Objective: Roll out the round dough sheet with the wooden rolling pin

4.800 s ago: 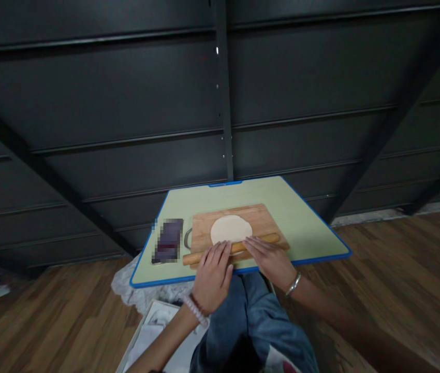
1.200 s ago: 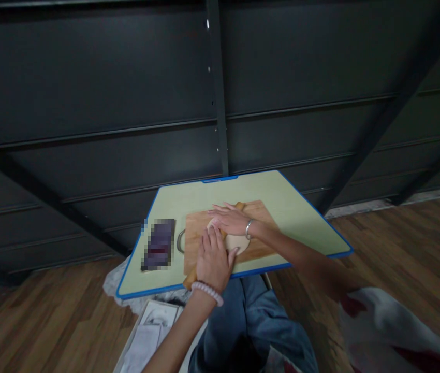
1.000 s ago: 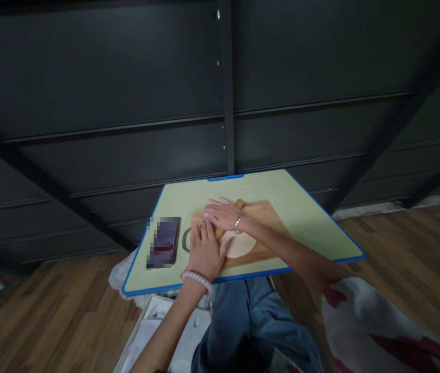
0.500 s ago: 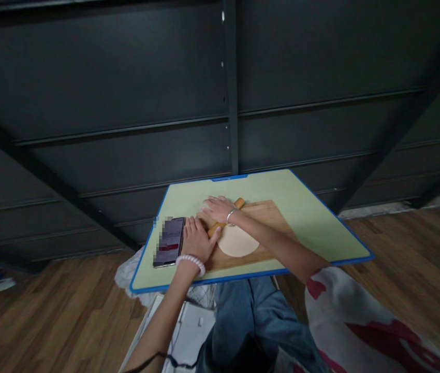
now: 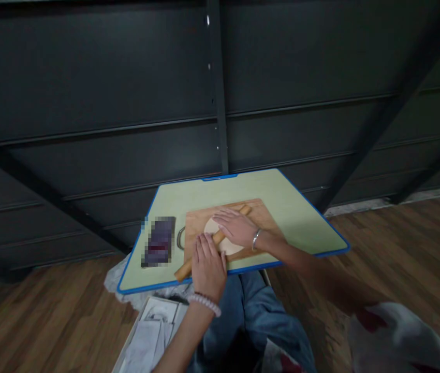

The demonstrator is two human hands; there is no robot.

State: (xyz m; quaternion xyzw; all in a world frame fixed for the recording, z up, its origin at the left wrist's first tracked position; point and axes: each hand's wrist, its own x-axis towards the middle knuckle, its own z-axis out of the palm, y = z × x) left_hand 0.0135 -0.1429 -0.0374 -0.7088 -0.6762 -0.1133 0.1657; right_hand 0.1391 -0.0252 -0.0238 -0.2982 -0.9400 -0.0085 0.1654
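A wooden rolling pin lies slantwise across a flat round sheet of dough on a wooden cutting board. My left hand rests palm down over the pin's lower-left part, its fingers stretched out flat. Farther up the pin lies my right hand, also flat with extended fingers, covering part of the dough. Neither hand is wrapped around the pin, and both palms hide where they touch it. The pin's two ends stick out past the hands.
The board sits on a pale green folding table with a blue rim. A phone lies at the left, beside the board's metal handle. Behind stands a dark panel wall. An open white box is below the table.
The rolling pin and both hands have come nearer to me, from the dough's far edge to across its middle. The board's metal handle has come into sight. The view has shifted slightly.
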